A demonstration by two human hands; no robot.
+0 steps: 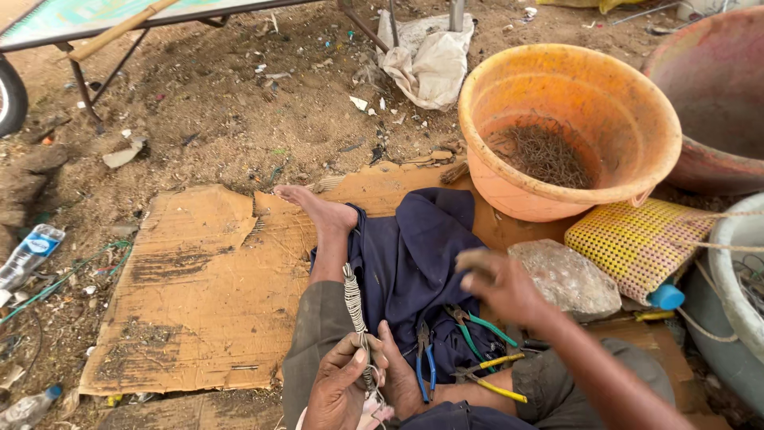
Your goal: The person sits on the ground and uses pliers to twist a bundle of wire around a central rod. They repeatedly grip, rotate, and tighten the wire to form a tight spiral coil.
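So that it stays off the dirt, a wire bundle [354, 306] is gripped upright in the closed left hand [338, 390] over the lap. The right hand [500, 284] is held half open above the pliers [469, 342], empty.

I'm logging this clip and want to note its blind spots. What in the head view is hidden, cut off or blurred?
- Right hand: motion-blurred; whether it grips anything can't be told.
- Wire bundle: lower end hidden inside the left hand.
- Grey tub: cut off by the right edge.
- Orange basin: contents are a fine dark tangle, too small to identify.
- Yellow-handled pliers: partly covered by the right forearm.
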